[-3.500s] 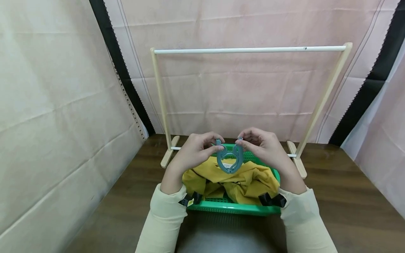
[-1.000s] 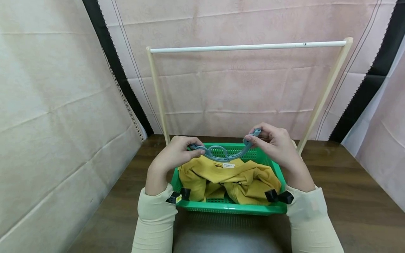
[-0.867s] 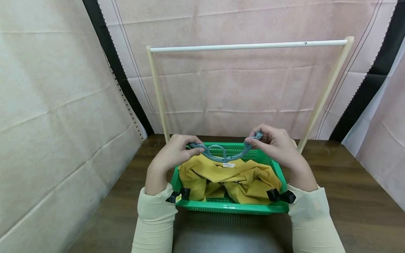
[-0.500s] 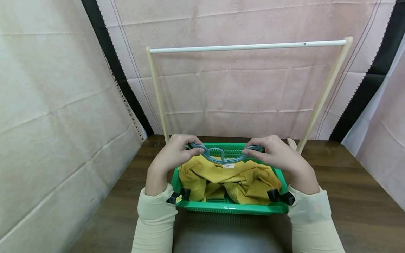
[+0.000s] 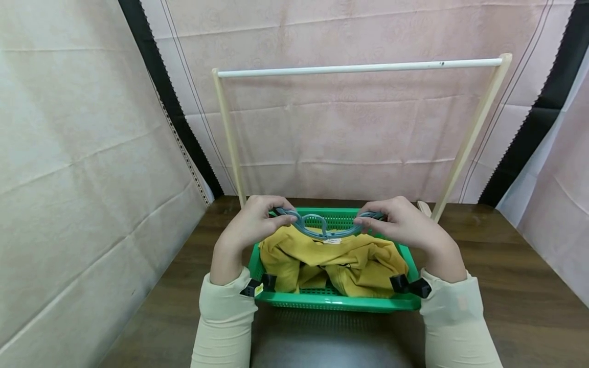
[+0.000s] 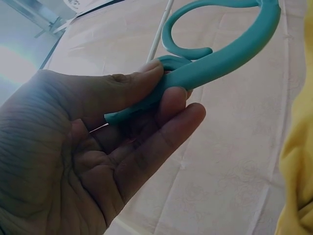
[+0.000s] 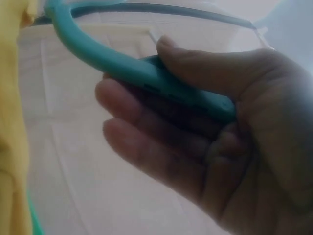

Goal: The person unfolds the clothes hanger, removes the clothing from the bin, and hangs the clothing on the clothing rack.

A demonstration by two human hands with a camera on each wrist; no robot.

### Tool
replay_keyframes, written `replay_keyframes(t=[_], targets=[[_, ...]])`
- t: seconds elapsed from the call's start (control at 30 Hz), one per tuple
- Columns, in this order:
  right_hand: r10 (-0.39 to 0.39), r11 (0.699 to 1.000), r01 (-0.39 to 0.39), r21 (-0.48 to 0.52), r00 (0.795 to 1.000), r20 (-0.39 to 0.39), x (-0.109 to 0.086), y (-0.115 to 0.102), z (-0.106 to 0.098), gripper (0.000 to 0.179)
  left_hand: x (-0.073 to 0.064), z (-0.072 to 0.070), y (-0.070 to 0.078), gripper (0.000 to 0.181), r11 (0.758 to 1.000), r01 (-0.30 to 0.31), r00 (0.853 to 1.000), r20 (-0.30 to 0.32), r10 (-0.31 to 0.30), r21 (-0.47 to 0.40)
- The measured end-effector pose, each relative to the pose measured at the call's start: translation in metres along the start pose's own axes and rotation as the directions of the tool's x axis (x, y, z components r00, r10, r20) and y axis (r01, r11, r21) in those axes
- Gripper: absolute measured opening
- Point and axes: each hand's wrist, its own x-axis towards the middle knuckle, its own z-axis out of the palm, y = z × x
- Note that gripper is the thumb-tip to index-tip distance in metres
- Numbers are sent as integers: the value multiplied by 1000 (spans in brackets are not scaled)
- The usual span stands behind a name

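Observation:
A blue-green folding clothes hanger (image 5: 338,234) is held spread out between both hands, its curved hook in the middle. My left hand (image 5: 257,220) pinches the left arm's end between thumb and fingers. At the other end, my right hand (image 5: 405,221) grips the right arm the same way. In the left wrist view the hanger (image 6: 220,62) runs out from under the thumb, with the hook beside it. The right wrist view has the hanger's other arm (image 7: 120,66) lying across the fingers under the thumb. Below is a yellow garment (image 5: 349,260) with a white neck label.
The garment lies in a green plastic basket (image 5: 340,302) on a dark wooden table (image 5: 175,306). Behind stands a drying rack with a white top bar (image 5: 359,68) and pale wooden posts. Light cloth walls (image 5: 92,153) enclose the table on the sides and back.
Earlier the hanger was folded with its arms close together. The hands have since moved apart, and the hanger is spread out. The right hand has lowered to level with the left.

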Motion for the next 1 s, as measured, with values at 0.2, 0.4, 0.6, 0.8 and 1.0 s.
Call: replay_keyframes(t=[0.2,0.4,0.6,0.8,1.0], targets=[[-32,997,28,-66,998,-62,-3,0,-3,11,-1,-1,0,4,1000,22,1000,-2,-22,-12],[-62,992,49,-112,991,-120,-5,2,-6,9,0,0,-2,4,999,39,999,34,-39,12],[-97,994,89,-64,986,-135,-6,5,-9,12,0,-1,-3,4,999,44,998,46,-43,-1],[-101,994,93,-62,983,-155,-6,7,-9,14,-3,-2,-4,6,998,62,997,53,-62,-3],[-90,996,88,-18,980,-179,-7,5,-9,16,-3,-3,-5,3,999,39,998,52,-41,32]])
